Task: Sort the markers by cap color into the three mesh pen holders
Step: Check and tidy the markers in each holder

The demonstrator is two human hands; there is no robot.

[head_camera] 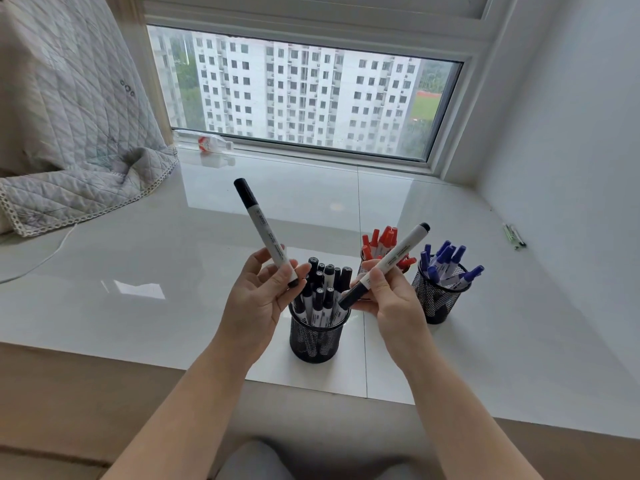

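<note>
1. The left hand (261, 289) pinched a black-capped marker (265, 231), cap up.
2. The right hand (386, 294) gripped another marker (386, 263), apparently cap down, above the near holder (313, 336) of black markers.
3. Red (382, 242) and blue markers (446, 263) stood behind on the surface (173, 265).

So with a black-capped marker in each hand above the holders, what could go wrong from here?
1. The black holder already looks crowded; pushing in two more markers could jam or tip it.
2. The left hand only pinches its marker near the bottom end, so it may slip.
3. The right hand's marker slants in front of the red holder and could snag its markers.
</note>
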